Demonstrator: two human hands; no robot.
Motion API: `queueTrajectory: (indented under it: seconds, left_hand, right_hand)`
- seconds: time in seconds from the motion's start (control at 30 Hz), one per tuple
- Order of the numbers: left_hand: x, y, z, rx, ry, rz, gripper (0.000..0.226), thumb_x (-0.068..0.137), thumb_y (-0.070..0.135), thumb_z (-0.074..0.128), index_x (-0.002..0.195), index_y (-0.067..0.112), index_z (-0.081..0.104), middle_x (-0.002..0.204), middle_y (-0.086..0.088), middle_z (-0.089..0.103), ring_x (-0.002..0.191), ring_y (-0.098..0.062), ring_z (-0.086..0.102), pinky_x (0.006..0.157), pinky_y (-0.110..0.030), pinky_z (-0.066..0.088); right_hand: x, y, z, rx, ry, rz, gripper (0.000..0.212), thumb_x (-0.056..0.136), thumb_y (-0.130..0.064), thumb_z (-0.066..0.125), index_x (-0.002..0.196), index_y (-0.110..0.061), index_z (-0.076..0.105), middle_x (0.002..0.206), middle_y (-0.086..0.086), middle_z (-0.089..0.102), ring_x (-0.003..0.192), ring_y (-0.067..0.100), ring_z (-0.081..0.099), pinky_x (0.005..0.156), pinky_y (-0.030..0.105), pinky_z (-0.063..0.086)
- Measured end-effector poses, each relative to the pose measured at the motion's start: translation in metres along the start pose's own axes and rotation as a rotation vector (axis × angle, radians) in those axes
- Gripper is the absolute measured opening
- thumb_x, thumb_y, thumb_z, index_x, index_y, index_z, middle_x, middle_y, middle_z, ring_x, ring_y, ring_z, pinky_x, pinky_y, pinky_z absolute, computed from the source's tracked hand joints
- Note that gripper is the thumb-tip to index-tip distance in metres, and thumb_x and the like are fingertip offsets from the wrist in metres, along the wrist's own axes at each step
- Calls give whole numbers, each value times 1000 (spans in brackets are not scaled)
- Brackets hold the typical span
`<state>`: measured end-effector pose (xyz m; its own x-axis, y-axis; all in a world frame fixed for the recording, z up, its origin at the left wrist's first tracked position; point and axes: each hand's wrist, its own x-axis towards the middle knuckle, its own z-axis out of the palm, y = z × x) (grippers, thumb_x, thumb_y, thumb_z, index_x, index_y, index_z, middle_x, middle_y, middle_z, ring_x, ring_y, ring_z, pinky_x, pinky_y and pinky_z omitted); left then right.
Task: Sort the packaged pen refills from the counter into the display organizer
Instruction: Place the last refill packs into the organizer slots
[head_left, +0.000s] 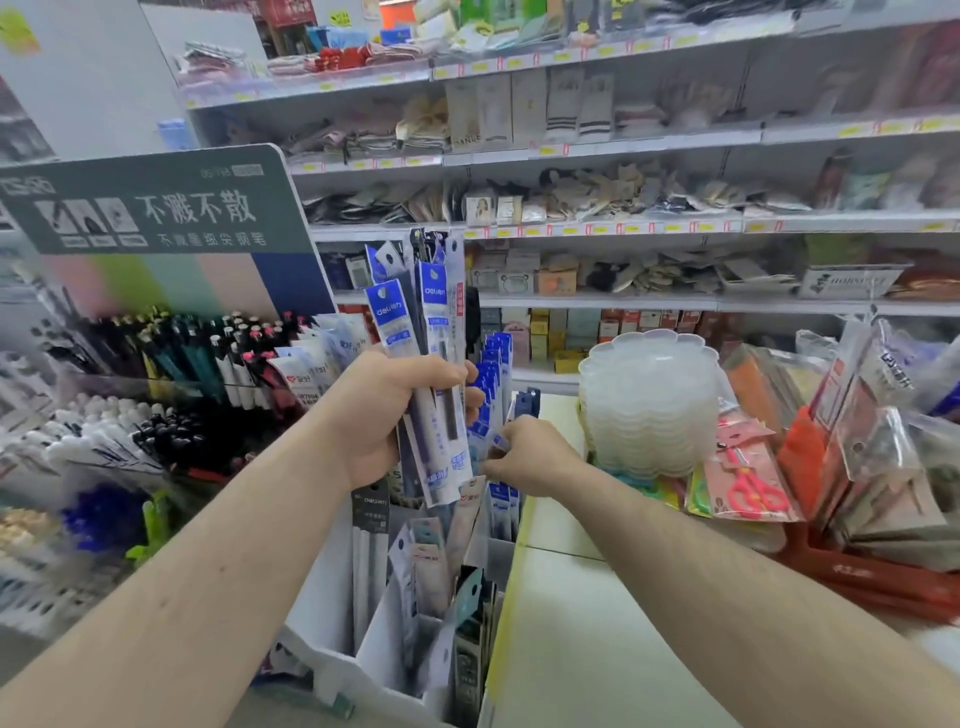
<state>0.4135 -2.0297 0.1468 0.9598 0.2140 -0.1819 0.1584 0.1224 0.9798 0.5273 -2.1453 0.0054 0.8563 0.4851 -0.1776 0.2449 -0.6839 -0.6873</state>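
Note:
My left hand (387, 410) grips a fanned bundle of packaged pen refills (421, 322), long clear sleeves with blue-and-white headers, held upright above the display organizer (332, 587). My right hand (535, 457) is just to the right and lower, its fingertips pinching a small blue-and-white refill pack (500, 441) at a row of blue-topped packs (493, 379) standing in the organizer's right-hand slots. More refill packs (431, 577) stand in the white compartments below my hands.
A pen rack (171, 358) with a grey-green sign (150, 202) fills the left. A stack of clear scalloped trays (649, 400), packaged scissors (753, 488) and a red basket (872, 582) of goods sit on the pale counter (582, 649) at the right. Stocked shelves run behind.

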Motion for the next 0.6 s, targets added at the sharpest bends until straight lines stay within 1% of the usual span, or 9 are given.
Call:
queueTrajectory:
  seconds: [0.03, 0.07, 0.13, 0.2, 0.27, 0.37, 0.43, 0.53, 0.6]
  left_hand:
    - [0, 0, 0, 17, -15, 1, 11, 90, 0, 56, 94, 0, 66, 71, -11, 70, 66, -19, 71, 57, -28, 57]
    - [0, 0, 0, 34, -35, 1, 11, 89, 0, 57, 94, 0, 66, 71, -11, 70, 67, -19, 71, 57, -29, 58]
    - [-1, -2, 3, 62, -80, -6, 11, 88, 1, 58, 93, 1, 67, 73, -12, 72, 68, -19, 71, 58, -29, 58]
    - [0, -4, 8, 81, -127, -43, 10, 87, 2, 60, 93, 1, 68, 75, -12, 72, 69, -20, 71, 62, -30, 60]
    - [0, -9, 14, 90, -179, -102, 11, 88, 4, 60, 95, 0, 68, 78, -14, 72, 70, -21, 71, 67, -32, 60]
    - [5, -13, 20, 89, -271, -139, 23, 89, 2, 61, 111, -4, 65, 89, -16, 70, 76, -23, 69, 74, -36, 59]
    - [8, -16, 24, 102, -322, -150, 31, 88, 2, 63, 119, -2, 63, 93, -17, 68, 78, -25, 68, 80, -41, 58]
    - [7, -21, 30, 133, -372, -157, 27, 86, 1, 64, 113, 4, 66, 88, -14, 69, 76, -24, 68, 78, -40, 58]
    - [5, -18, 29, 84, -337, -118, 20, 86, 0, 62, 105, 5, 66, 83, -11, 68, 72, -20, 68, 74, -36, 58]
  right_hand:
    - [-3, 1, -4, 44, 27, 14, 31, 84, -32, 74, 81, -1, 68, 72, 7, 65, 63, 19, 59, 59, 33, 50]
    - [-6, 1, -10, 123, 70, 35, 34, 86, -33, 71, 77, -1, 66, 67, 8, 59, 58, 18, 52, 57, 32, 44]
    - [-19, -2, -25, 438, 140, 100, 36, 93, -38, 63, 80, -4, 65, 64, 9, 52, 52, 18, 44, 54, 30, 38]
    - [-41, -10, -44, 824, 130, 162, 43, 101, -43, 52, 86, -5, 66, 61, 6, 49, 45, 14, 39, 45, 25, 32]
    - [-67, -19, -61, 1024, 148, 153, 46, 102, -44, 47, 88, -5, 66, 58, 2, 48, 45, 12, 38, 43, 22, 31]
    - [-103, -33, -77, 1091, 299, 0, 26, 98, -26, 59, 81, -9, 65, 57, 2, 42, 48, 13, 33, 46, 26, 26]
    - [-120, -43, -82, 1018, 372, -118, 18, 94, -13, 64, 76, -11, 65, 54, 0, 44, 48, 13, 35, 47, 26, 27]
    - [-135, -53, -82, 816, 460, -216, 15, 90, -8, 68, 75, -12, 68, 54, -6, 57, 48, 3, 49, 48, 16, 39]
    - [-134, -50, -81, 841, 511, -178, 16, 90, -10, 69, 74, -12, 67, 56, -3, 55, 49, 6, 46, 48, 18, 39]
